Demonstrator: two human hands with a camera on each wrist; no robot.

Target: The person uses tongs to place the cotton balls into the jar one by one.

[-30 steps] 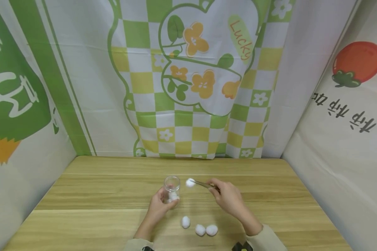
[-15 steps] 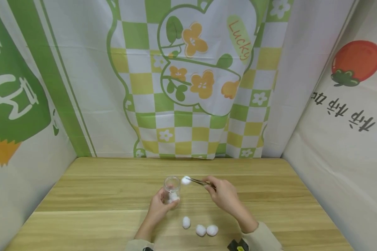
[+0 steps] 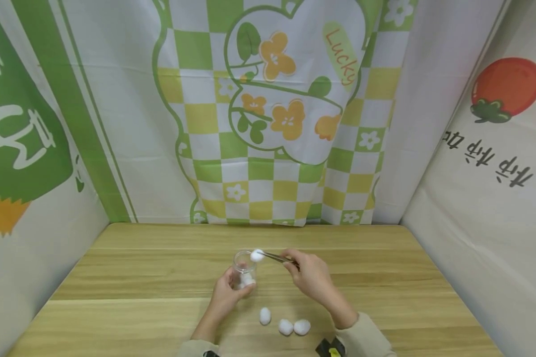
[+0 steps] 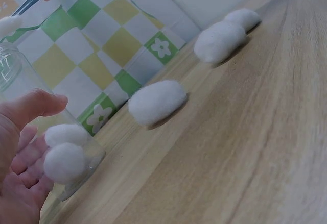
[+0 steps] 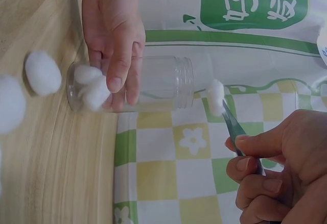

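A clear jar (image 3: 244, 262) without a lid stands upright on the table, gripped around its side by my left hand (image 3: 227, 292). Inside its bottom lie cotton balls (image 4: 65, 163); at least two show in the left wrist view. My right hand (image 3: 312, 277) pinches metal tweezers (image 5: 234, 128). Their tips hold one cotton ball (image 5: 216, 97) just above the jar's mouth, near its right rim in the head view. This ball is outside the jar, with a small gap to the rim in the right wrist view.
Three loose cotton balls lie on the wooden table (image 3: 161, 277): a single one (image 3: 265, 316) nearer the jar, and a touching pair (image 3: 293, 327) to its right. A checked cloth (image 3: 259, 188) hangs behind the table's back edge, with printed cloths at both sides.
My right hand has moved left with the tweezers, carrying the cotton ball from right of the jar to above its rim. The left hand and jar have stayed in place.
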